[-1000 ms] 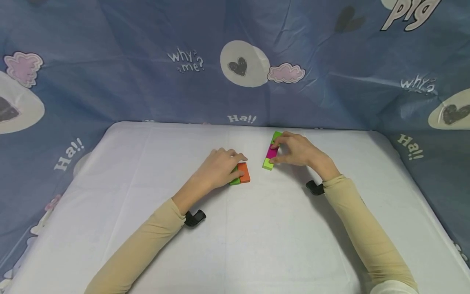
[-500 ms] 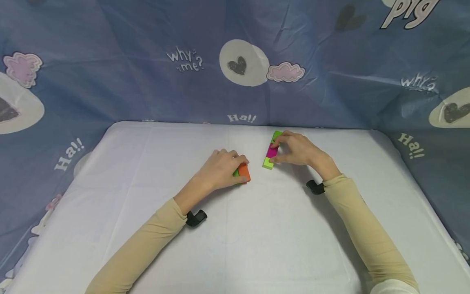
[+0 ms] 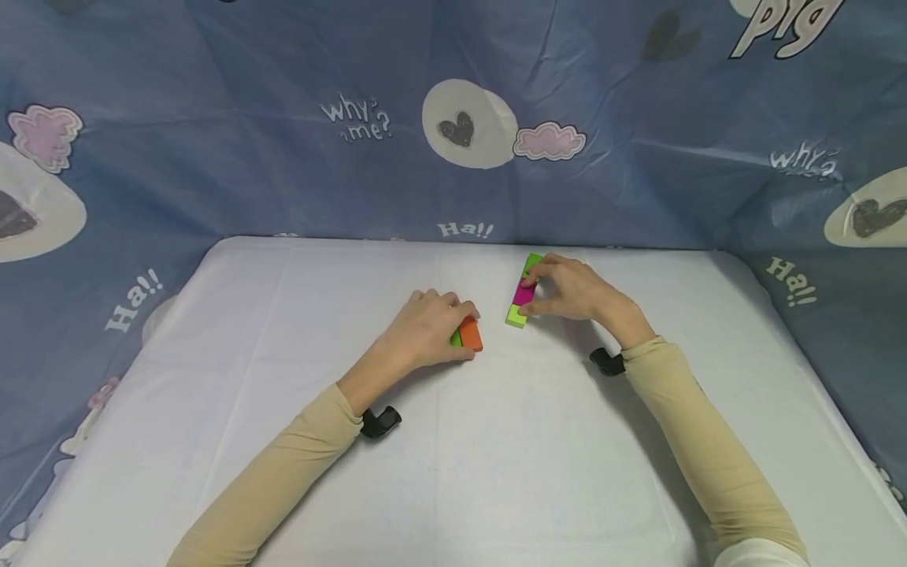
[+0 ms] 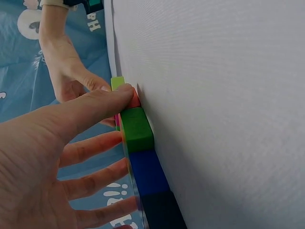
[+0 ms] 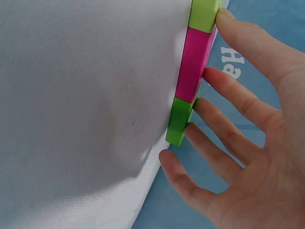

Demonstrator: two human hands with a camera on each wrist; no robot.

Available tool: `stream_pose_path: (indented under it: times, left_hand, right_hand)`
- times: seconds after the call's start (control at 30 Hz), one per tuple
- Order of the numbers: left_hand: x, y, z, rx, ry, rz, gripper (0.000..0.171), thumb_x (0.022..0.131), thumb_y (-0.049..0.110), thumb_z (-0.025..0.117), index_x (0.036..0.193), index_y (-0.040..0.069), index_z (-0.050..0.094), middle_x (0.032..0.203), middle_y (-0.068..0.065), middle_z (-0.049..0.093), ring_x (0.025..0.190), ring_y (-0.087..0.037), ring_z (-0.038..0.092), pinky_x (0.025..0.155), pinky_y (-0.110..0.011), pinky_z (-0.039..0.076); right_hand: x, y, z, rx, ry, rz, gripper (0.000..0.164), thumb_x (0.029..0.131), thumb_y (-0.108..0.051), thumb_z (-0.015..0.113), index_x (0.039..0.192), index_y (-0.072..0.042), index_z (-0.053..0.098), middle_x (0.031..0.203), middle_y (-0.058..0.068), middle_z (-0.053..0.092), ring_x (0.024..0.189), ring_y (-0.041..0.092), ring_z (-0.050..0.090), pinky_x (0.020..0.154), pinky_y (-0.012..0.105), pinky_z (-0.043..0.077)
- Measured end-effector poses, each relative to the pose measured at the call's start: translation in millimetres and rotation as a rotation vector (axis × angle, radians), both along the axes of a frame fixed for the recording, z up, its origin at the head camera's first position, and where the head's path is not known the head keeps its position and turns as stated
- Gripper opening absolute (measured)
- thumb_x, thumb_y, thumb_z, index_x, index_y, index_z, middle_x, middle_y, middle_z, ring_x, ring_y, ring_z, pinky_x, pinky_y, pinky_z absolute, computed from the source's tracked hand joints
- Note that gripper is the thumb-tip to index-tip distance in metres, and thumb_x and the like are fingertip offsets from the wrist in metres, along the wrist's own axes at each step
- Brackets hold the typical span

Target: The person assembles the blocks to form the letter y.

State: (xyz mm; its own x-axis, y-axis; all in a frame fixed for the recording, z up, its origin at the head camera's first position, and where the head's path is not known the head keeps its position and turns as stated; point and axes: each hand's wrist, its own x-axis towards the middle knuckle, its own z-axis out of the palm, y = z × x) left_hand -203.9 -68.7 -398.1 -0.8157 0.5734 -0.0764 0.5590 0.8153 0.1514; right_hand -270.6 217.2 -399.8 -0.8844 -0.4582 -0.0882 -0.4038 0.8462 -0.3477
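Note:
My left hand (image 3: 428,329) pinches an orange block (image 3: 471,334), with the thumb at its near end and fingers at its far end. Behind it, partly under the palm, a green block (image 4: 137,130), a blue block (image 4: 150,172) and a very dark block (image 4: 164,210) line up in the left wrist view. My right hand (image 3: 577,289) touches a second row with its fingertips. That row joins a lime block (image 5: 204,16), a magenta block (image 5: 194,64) and a green block (image 5: 178,121) end to end. Its thumb is on the lime block.
Both rows lie on a white-covered table (image 3: 453,472), a short gap apart. A blue printed cloth (image 3: 283,157) hangs behind the table's far edge and down both sides. Each wrist carries a black camera mount (image 3: 380,423).
The left thumb has slid from the top of the orange block to its near end, and the left fingers have come round its far end. The right hand stays in place.

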Motion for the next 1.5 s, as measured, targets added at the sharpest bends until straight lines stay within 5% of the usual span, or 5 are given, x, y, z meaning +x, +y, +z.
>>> stream_pose_path:
  times: [0.63, 1.0, 1.5]
  left_hand:
    - [-1.9, 6, 0.0, -0.022, 0.054, 0.014, 0.068, 0.09, 0.054, 0.083, 0.144, 0.015, 0.067, 0.132, -0.009, 0.072, 0.112, -0.031, 0.065, 0.103, -0.048, 0.051]
    - [-10.4, 12, -0.8, 0.04, 0.043, 0.017, 0.067, 0.09, 0.053, 0.083, 0.142, 0.014, 0.069, 0.134, -0.009, 0.072, 0.106, -0.03, 0.069, 0.097, -0.048, 0.057]
    - [-26.0, 26, 6.3, 0.135, 0.046, 0.144, 0.063, 0.093, 0.049, 0.083, 0.141, 0.012, 0.07, 0.132, -0.012, 0.074, 0.105, -0.032, 0.072, 0.093, -0.05, 0.059]
  right_hand:
    - [0.8, 2, -0.5, -0.01, -0.007, 0.016, 0.052, 0.088, -0.047, 0.087, 0.128, -0.017, 0.075, 0.137, 0.011, 0.065, 0.127, 0.037, 0.064, 0.113, 0.061, 0.049]
    - [1.5, 2, -1.1, -0.025, 0.0, 0.008, 0.05, 0.087, -0.044, 0.089, 0.126, -0.016, 0.076, 0.137, 0.012, 0.065, 0.126, 0.037, 0.064, 0.112, 0.061, 0.049]
    - [1.4, 2, -0.8, -0.018, 0.006, 0.009, 0.048, 0.087, -0.044, 0.088, 0.125, -0.017, 0.075, 0.135, 0.01, 0.065, 0.123, 0.036, 0.065, 0.11, 0.06, 0.05]
